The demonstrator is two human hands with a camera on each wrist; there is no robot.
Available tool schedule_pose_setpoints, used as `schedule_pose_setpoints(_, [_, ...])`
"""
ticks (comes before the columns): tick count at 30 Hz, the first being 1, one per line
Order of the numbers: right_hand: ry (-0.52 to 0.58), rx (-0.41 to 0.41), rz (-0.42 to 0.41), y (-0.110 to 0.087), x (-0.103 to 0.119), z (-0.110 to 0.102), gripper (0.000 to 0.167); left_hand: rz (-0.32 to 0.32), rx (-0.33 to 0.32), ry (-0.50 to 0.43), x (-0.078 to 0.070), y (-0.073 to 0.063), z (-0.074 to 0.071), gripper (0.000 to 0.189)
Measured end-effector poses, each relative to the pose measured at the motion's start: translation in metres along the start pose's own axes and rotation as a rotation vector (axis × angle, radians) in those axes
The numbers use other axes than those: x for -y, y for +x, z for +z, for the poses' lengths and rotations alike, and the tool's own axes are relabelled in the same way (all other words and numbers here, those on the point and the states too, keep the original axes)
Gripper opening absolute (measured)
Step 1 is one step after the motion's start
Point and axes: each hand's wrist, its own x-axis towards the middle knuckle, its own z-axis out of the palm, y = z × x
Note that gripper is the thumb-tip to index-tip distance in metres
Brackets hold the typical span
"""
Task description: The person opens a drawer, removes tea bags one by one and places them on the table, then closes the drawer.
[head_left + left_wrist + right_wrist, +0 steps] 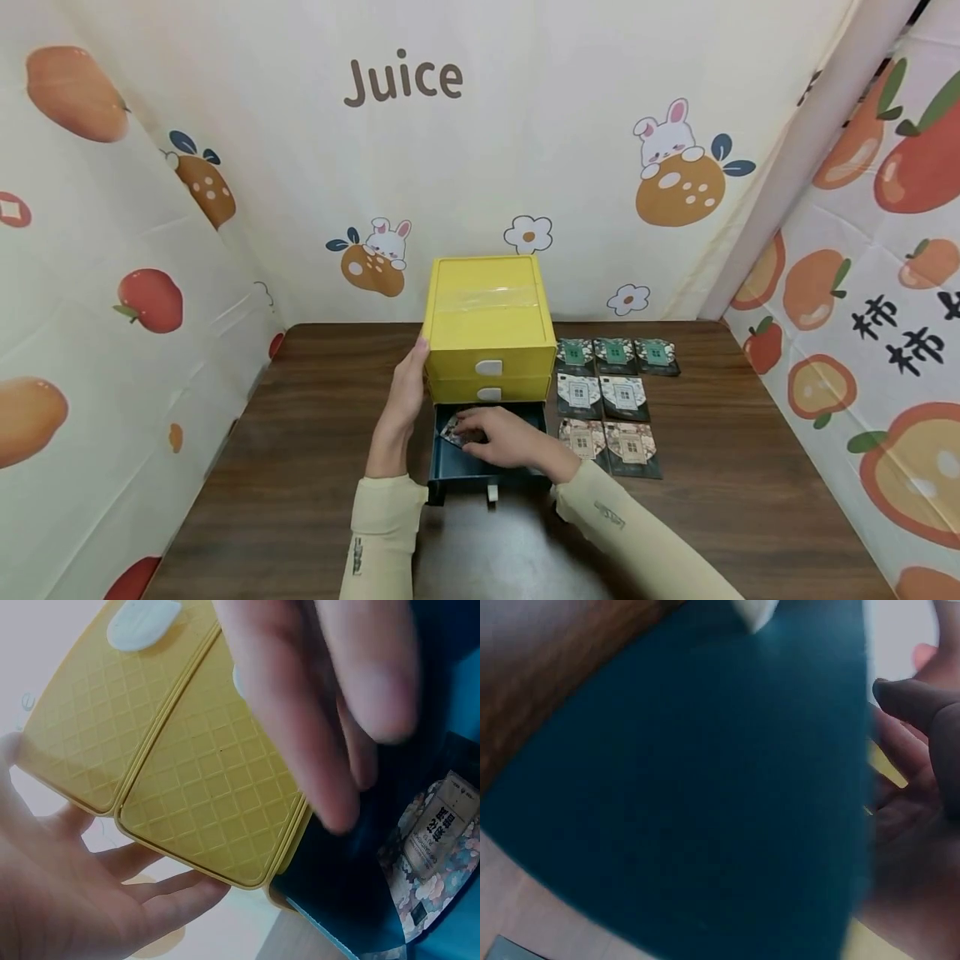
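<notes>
A yellow cabinet of small drawers (487, 308) stands on the table, its bottom drawer (480, 477), dark teal inside, pulled out. Against the cabinet's left side rests my left hand (407, 387), fingers extended along the wall in the left wrist view. My right hand (506, 437) reaches into the drawer with bent, loose fingers (375, 697). Beneath those fingers lies a flat floral packet with a printed label (435, 859); the left wrist view shows a gap between it and the fingertips. In the right wrist view the drawer (690, 787) fills most of the picture.
Right of the cabinet, flat packets lie in rows: green-labelled ones (615, 356) at the back, white-labelled ones (602, 396) in the middle, beige-labelled ones (632, 448) in front. The front row is close by my right forearm. A fruit-print curtain (487, 167) hangs behind the table.
</notes>
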Motion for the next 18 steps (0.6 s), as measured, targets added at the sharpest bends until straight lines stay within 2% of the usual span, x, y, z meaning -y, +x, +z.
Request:
schedule_pose_setpoints(7, [-0.122,0.164,0.071,0.017,-0.016,0.012,0.057,0.005,0.016,-0.016,0.001,0.001,-0.001,0.052])
schedule_pose_setpoints(11, [-0.279,0.254,0.123,0.019,-0.019,0.018,0.073,0.007,0.023,-0.024,0.000,0.001,-0.001,0.052])
schedule_pose_setpoints(14, [-0.426,0.271,0.131,0.019,-0.020,0.021,0.080,0.008,0.022,-0.027,-0.001,0.001,-0.001,0.053])
schedule_pose_setpoints(18, [-0.617,0.205,0.079,0.019,-0.023,0.025,0.067,0.002,0.015,-0.023,-0.001,0.001,-0.003,0.053])
